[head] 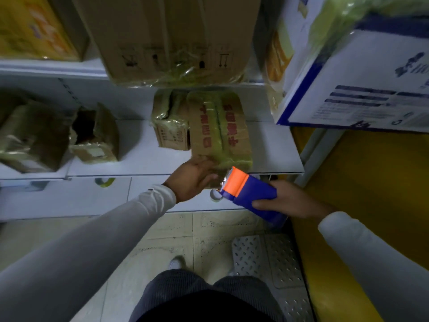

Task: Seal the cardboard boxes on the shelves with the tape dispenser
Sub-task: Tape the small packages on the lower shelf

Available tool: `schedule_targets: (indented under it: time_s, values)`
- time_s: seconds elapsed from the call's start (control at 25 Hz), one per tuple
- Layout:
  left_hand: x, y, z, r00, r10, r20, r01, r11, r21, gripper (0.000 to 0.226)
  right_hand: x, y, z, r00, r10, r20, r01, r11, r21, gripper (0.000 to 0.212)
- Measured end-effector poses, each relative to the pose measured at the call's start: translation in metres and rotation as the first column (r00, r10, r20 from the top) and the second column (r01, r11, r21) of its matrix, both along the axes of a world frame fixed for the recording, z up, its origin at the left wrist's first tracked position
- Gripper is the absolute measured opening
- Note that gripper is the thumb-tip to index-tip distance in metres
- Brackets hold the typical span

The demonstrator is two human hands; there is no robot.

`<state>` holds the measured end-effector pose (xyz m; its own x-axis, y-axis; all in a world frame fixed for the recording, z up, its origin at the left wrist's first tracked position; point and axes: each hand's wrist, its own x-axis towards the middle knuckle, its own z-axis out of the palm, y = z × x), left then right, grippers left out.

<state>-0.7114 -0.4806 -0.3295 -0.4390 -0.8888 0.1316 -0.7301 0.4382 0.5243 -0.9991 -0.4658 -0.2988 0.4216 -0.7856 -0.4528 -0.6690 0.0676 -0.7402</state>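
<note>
Right hand (287, 201) had its grip wrapped round the tape dispenser (249, 194), fingers curled over the blue body, thumb side hidden from me. Dispenser was pointing up-left, orange head toward the shelf edge, a bit of shiny tape showing at the tip. It sat just off the front corner of the box with red print (220, 126), close to touching; I couldn't tell if there was contact

Left hand (192, 180) was on the near end of that same box, fingers spread fairly straight and pressing on its front edge, nothing gripped. Both arms in pale long sleeves

The box with red print lay on the middle shelf (148, 159), long side running away from me, with a yellowish-green tape strip down its top seam. A smaller taped box (170, 126) stood just beside it on the left, touching or nearly so. Further left on the same shelf I saw a torn-open box (97, 138) with a dark hole in its top and, beside it, a bigger taped carton (30, 138)

Shelf above carried a large brown carton (171, 38) with handling symbols and tape along its lower edge, a yellow box (34, 26) at far left, and a white and blue box (362, 84) at upper right

A tape roll (105, 181) lay on the lowest shelf, below the middle shelf's front edge. Tiled floor underneath, with a perforated metal step (262, 259) by my feet
</note>
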Motion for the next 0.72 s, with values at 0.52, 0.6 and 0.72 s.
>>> schedule_targets:
  time_s: [0.52,0.6,0.72]
  values:
    - [-0.006,0.029,0.007,0.817,0.380,-0.433,-0.040,0.787,0.616,0.024,0.021,-0.027,0.007,0.983,0.186,-0.013,-0.183,0.977,0.106,0.057]
    - [-0.007,0.027,0.009,0.810,0.397,-0.432,-0.087,0.810,0.580,0.027,0.022,-0.037,0.012,0.977,0.214,0.016,-0.214,0.967,0.139,0.053]
    - [0.003,0.019,0.012,0.788,0.456,-0.415,-0.201,0.826,0.526,0.018,0.014,-0.065,0.027,0.956,0.292,-0.007,-0.289,0.948,0.134,0.039]
